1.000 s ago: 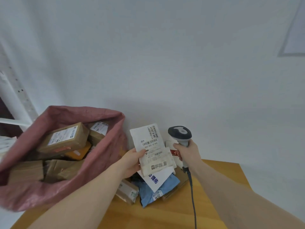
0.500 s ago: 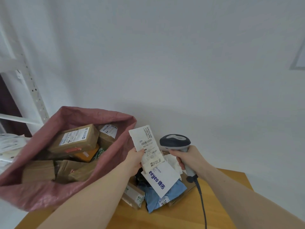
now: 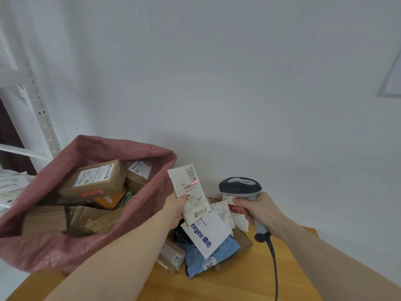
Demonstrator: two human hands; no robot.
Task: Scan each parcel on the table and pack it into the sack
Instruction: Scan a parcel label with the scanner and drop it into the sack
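Note:
My left hand [image 3: 174, 208] grips a flat white parcel [image 3: 191, 192] by its left edge and holds it upright above the table, label towards me. A red scan line lies across the label near its top. My right hand [image 3: 258, 208] grips the handle of a grey barcode scanner [image 3: 239, 187], whose head points left at the parcel. The pink sack [image 3: 91, 246] stands open at the left, holding several brown boxes [image 3: 95, 179]. Below the hands lies a pile of parcels: a white bag with blue print [image 3: 206, 233], a blue bag [image 3: 208, 259], brown boxes [image 3: 171, 257].
The wooden table [image 3: 238, 285] runs under the pile to a corner at the right. The scanner's cable [image 3: 274, 270] hangs down across it. A white metal shelf [image 3: 32, 101] stands at the far left behind the sack. A white wall is close behind.
The scanner has swung to aim at the parcel's label, and a red scan line now shows on it. The view has shifted left. The parcel stays in my left hand.

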